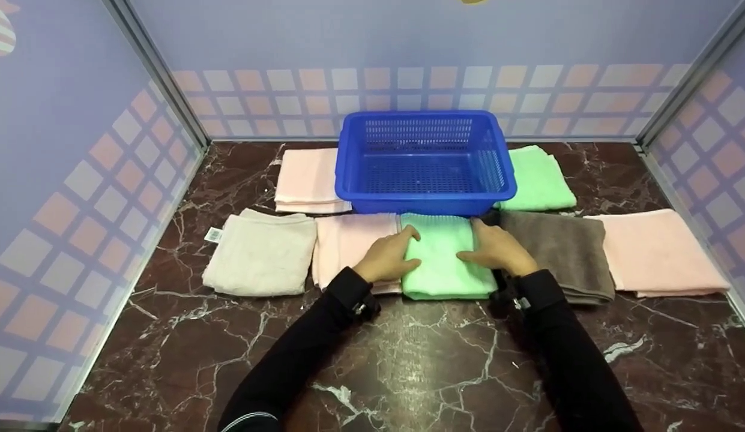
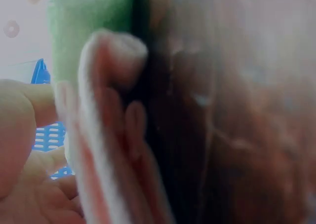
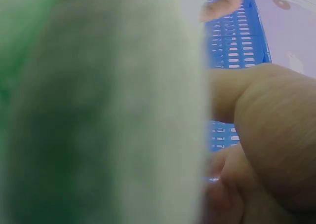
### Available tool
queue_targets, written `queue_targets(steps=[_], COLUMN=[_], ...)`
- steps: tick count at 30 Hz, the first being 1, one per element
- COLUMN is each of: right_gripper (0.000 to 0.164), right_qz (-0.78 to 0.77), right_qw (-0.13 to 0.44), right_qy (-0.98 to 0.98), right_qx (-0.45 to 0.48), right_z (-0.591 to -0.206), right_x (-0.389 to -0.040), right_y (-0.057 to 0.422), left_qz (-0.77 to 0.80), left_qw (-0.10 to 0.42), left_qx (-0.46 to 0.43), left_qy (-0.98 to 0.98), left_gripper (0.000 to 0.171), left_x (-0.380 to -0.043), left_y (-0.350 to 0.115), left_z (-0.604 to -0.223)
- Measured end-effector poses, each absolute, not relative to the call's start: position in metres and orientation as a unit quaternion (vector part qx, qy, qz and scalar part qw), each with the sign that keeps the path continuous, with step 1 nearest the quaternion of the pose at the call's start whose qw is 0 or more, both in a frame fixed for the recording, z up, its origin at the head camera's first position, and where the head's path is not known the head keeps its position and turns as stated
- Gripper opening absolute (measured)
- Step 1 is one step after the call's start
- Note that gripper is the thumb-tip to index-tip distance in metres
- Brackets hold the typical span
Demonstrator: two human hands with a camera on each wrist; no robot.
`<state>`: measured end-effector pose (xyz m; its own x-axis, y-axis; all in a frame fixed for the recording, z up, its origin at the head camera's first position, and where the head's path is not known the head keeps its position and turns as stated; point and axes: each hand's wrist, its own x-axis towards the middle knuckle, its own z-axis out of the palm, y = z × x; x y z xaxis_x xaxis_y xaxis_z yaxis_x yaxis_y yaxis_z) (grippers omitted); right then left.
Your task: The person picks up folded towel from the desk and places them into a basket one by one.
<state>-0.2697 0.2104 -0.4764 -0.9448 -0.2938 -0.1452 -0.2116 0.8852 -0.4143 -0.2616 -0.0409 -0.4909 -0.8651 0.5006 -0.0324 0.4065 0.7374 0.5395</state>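
Touching the front green towel (image 1: 439,264) at opposite sides, both hands (image 1: 384,257) (image 1: 498,249) spread thumbs from fingers.

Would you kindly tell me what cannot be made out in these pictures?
- Head view: inner ends of the back pink towel and back green towel, hidden by the basket.
- Head view: print on the white tag, too small.
- Head view: some fingers of the left hand and right hand, hidden behind the hands.
- Right wrist view: the front green towel's weave, blurred.
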Motion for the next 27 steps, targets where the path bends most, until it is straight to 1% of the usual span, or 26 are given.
queue_targets(steps=[2,6,10,14,15,22,27], right_gripper=[0.086,0.083,0.083,0.082,0.08,0.084,0.077], right_qz=[-0.201,-0.209,-0.215,-0.225,-0.23,-0.272,-0.283], right_qw=[0.1,0.102,0.104,0.092,0.09,0.061,0.048], right_qy=[0.964,0.959,0.957,0.954,0.952,0.937,0.932], right_qx=[-0.142,-0.16,-0.162,-0.176,-0.18,-0.211,-0.222], right_z=[-0.475,-0.476,-0.477,-0.474,-0.471,-0.446,-0.424], right_x=[-0.27,-0.271,-0.27,-0.268,-0.267,-0.26,-0.252], right_y=[0.211,0.212,0.21,0.208,0.208,0.212,0.213], left_qz=[0.27,0.277,0.289,0.324,0.334,0.367,0.379], left_qw=[0.089,0.093,0.093,0.1,0.101,0.091,0.081], left_qx=[0.24,0.224,0.227,0.237,0.24,0.274,0.291], left_qy=[0.928,0.93,0.925,0.91,0.906,0.884,0.875], left_gripper=[0.046,0.046,0.044,0.043,0.043,0.044,0.043], left_x=[-0.262,-0.262,-0.262,-0.263,-0.262,-0.256,-0.249], left_y=[-0.04,-0.04,-0.041,-0.042,-0.042,-0.045,-0.05], left_z=[-0.49,-0.49,-0.49,-0.486,-0.485,-0.466,-0.448])
